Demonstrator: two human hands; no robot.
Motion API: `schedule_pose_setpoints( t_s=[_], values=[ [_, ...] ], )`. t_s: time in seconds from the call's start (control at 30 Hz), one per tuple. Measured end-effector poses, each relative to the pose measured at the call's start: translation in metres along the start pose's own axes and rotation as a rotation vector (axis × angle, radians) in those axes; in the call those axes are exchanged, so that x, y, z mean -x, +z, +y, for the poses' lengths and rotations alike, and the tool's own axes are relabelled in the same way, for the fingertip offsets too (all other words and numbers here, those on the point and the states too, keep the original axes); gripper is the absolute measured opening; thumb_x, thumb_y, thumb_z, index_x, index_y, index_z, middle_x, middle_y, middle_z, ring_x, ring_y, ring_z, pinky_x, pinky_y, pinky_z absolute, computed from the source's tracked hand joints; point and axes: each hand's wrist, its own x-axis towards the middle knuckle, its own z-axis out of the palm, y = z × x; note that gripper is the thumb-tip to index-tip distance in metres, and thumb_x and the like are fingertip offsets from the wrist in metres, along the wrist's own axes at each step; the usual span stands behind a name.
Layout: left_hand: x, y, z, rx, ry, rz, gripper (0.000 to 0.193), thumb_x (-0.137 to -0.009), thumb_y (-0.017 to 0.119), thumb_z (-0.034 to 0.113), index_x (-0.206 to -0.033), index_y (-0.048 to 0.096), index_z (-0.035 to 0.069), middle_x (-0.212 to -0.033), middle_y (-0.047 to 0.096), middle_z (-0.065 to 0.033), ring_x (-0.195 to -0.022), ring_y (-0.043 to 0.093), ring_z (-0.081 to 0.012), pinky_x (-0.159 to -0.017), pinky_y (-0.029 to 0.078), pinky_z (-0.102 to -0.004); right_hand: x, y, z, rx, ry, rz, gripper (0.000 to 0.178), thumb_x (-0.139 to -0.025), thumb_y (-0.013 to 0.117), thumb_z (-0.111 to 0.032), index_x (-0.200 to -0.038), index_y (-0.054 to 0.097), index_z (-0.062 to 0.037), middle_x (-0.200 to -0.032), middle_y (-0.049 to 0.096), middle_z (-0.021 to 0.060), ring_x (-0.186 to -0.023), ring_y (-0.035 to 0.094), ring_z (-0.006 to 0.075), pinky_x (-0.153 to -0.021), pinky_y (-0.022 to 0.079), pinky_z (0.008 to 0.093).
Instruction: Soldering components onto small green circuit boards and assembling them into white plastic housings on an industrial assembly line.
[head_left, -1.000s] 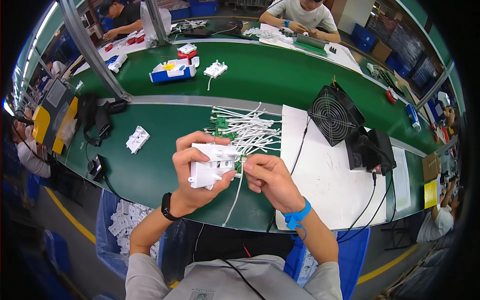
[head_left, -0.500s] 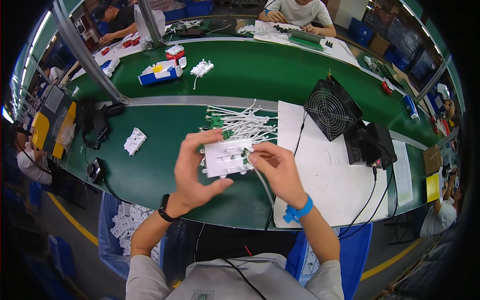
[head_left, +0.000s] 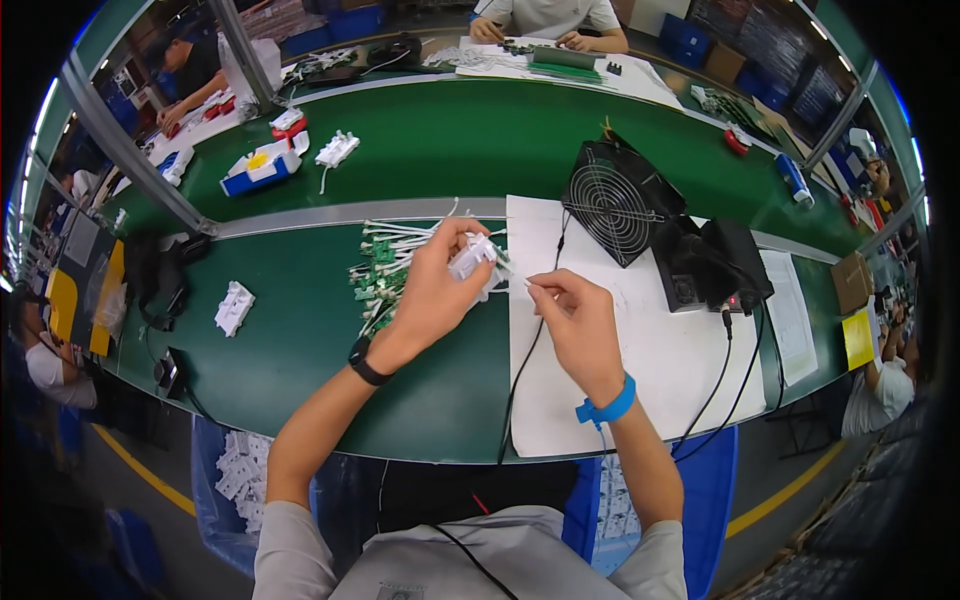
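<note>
A white plastic housing (head_left: 472, 256) is gripped in my left hand (head_left: 430, 295), tilted, with part of it hidden behind the fingers. Right of it, apart from the housing, my right hand (head_left: 578, 325) has thumb and forefinger pinched together over the white sheet. Something small and pale may show at those fingertips, but I cannot make it out. Under and beside my left hand lies a pile of white cables (head_left: 392, 232) with green circuit boards (head_left: 378, 278). Another white housing (head_left: 234, 308) rests alone on the green bench to the left.
A black fan (head_left: 622, 200) and a black power unit (head_left: 715, 262) stand on the white sheet (head_left: 600, 400), with cords trailing forward. Beyond the rail (head_left: 330, 214), a green belt carries a blue-and-white box (head_left: 258, 170) and a wired housing (head_left: 338, 149). Bins of white parts (head_left: 240, 470) sit below the bench.
The housing has moved away from me and turned in my left hand. My right hand has let go of it and drawn off to the right. The whole view has shifted.
</note>
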Motion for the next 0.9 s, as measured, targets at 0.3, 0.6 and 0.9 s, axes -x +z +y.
schedule_pose_setpoints(
  t_s=[0.3, 0.6, 0.9],
  values=[
    [-0.04, 0.087, -0.021, 0.239, -0.059, -0.041, 0.035, -0.092, 0.069, 0.005, -0.125, 0.058, -0.004, -0.101, 0.065, -0.0104, -0.091, 0.062, -0.0137, -0.08, 0.051, -0.0293, 0.001, 0.009, 0.032, 0.83, -0.411, 0.265, 0.025, -0.082, 0.068, 0.0, -0.107, 0.067, 0.0004, -0.09, 0.057, 0.0111, -0.086, 0.067, 0.0273, -0.065, 0.055, 0.039],
    [-0.052, 0.101, -0.036, -0.123, -0.009, -0.17, 0.051, -0.088, 0.073, 0.01, -0.136, 0.058, 0.001, -0.093, 0.067, -0.0211, -0.088, 0.066, -0.0325, -0.083, 0.052, -0.0408, 0.024, -0.108, 0.058, 0.569, -0.036, 0.406, 0.026, -0.097, 0.068, -0.018, -0.111, 0.068, 0.0045, -0.08, 0.068, 0.0155, -0.067, 0.068, 0.0308, -0.064, 0.054, 0.0386],
    [-0.069, 0.124, -0.046, -0.129, -0.035, -0.281, 0.037, -0.086, 0.073, 0.009, -0.121, 0.061, 0.0, -0.101, 0.07, -0.024, -0.098, 0.068, -0.0346, -0.089, 0.052, -0.0411, -0.026, -0.192, 0.079, -0.138, 0.014, 0.626, 0.036, -0.098, 0.072, -0.028, -0.117, 0.063, 0.0013, -0.084, 0.071, 0.0119, -0.061, 0.067, 0.0165, -0.056, 0.055, 0.0263]
  ],
)
